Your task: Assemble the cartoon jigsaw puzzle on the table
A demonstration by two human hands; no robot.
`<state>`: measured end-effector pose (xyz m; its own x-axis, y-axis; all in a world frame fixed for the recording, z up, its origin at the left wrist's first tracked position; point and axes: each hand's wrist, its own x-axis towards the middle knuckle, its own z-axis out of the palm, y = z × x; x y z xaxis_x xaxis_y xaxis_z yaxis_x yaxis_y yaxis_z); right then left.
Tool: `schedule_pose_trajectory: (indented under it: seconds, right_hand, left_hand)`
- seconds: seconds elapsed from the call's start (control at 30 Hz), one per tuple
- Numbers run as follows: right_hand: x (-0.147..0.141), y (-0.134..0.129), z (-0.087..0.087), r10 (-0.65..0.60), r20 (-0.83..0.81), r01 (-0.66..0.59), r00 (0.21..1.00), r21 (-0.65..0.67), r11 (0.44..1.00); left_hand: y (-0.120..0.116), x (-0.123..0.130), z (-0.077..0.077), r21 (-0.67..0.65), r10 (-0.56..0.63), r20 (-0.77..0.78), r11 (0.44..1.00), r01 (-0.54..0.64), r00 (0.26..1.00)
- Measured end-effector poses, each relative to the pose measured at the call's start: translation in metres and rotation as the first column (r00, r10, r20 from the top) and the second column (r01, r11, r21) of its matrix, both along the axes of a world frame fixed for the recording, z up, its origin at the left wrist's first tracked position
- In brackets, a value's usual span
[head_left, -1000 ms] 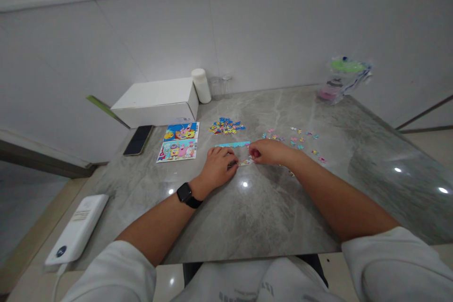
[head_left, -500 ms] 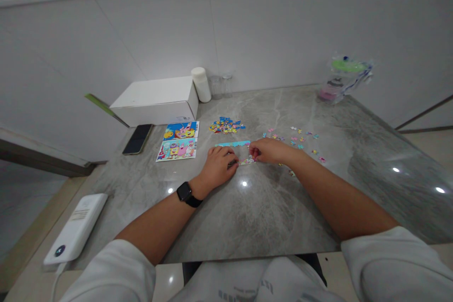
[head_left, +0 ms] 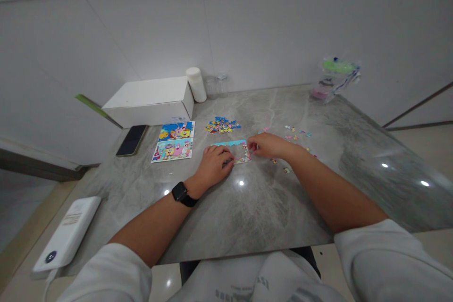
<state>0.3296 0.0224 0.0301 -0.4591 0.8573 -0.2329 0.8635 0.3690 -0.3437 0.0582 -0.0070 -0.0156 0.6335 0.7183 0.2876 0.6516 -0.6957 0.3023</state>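
A partly joined jigsaw puzzle (head_left: 231, 143) lies on the grey table, its border of light blue and coloured pieces framing a bare middle. My left hand (head_left: 214, 164) rests over its left side with fingers laid down and a little bent, covering that part. At the puzzle's right edge, my right hand (head_left: 264, 145) has its fingers curled and the tips close together; whatever they may hold is hidden. Loose puzzle pieces (head_left: 292, 137) lie scattered beyond and beside my right hand. Farther back is a heap of blue and yellow puzzle pieces (head_left: 222, 125).
Two cartoon picture cards (head_left: 172, 150) lie left of the puzzle, near a phone (head_left: 131, 140). Behind stand a white box (head_left: 148, 99), a white bottle (head_left: 196, 86) and two glasses (head_left: 222, 86). A plastic bag (head_left: 334, 80) is back right; a white power bank (head_left: 67, 231) lies front left.
My right hand has drawn slightly off the puzzle's right side, so that more of the right border shows. The left hand stays on the puzzle. The whole view has shifted slightly.
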Motion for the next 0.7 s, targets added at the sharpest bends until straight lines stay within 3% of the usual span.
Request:
schedule_pose_trajectory:
  seconds: [0.13, 0.23, 0.33, 0.43, 0.6, 0.7]
  right_hand:
    - [0.025, -0.003, 0.031, -0.107, -0.116, 0.116, 0.987, 0.075, 0.99]
    - [0.044, -0.014, 0.06, -0.169, -0.27, 0.201, 0.948, 0.097, 0.975]
    - [0.059, -0.025, 0.074, -0.213, -0.353, 0.273, 0.911, 0.131, 0.953]
    - [0.069, -0.034, 0.06, -0.274, -0.37, 0.344, 0.888, 0.137, 0.929]
    - [0.088, -0.051, 0.009, -0.328, -0.312, 0.346, 0.892, 0.0, 0.938]
    - [0.103, -0.061, -0.009, -0.365, -0.319, 0.385, 0.875, 0.001, 0.923]
  left_hand:
    - [-0.001, 0.0, 0.005, 0.015, -0.034, 0.042, 0.999, 0.033, 0.999]
    - [-0.004, 0.001, 0.01, 0.016, -0.129, 0.082, 0.992, 0.129, 0.988]
    - [-0.007, 0.002, 0.012, 0.04, -0.178, 0.09, 0.984, 0.175, 0.98]
    - [-0.009, 0.002, 0.011, 0.068, -0.169, 0.066, 0.984, 0.165, 0.983]
    - [-0.008, 0.001, 0.008, 0.081, -0.171, 0.04, 0.983, 0.167, 0.984]
    - [-0.007, 0.001, 0.007, 0.092, -0.158, 0.046, 0.984, 0.154, 0.986]
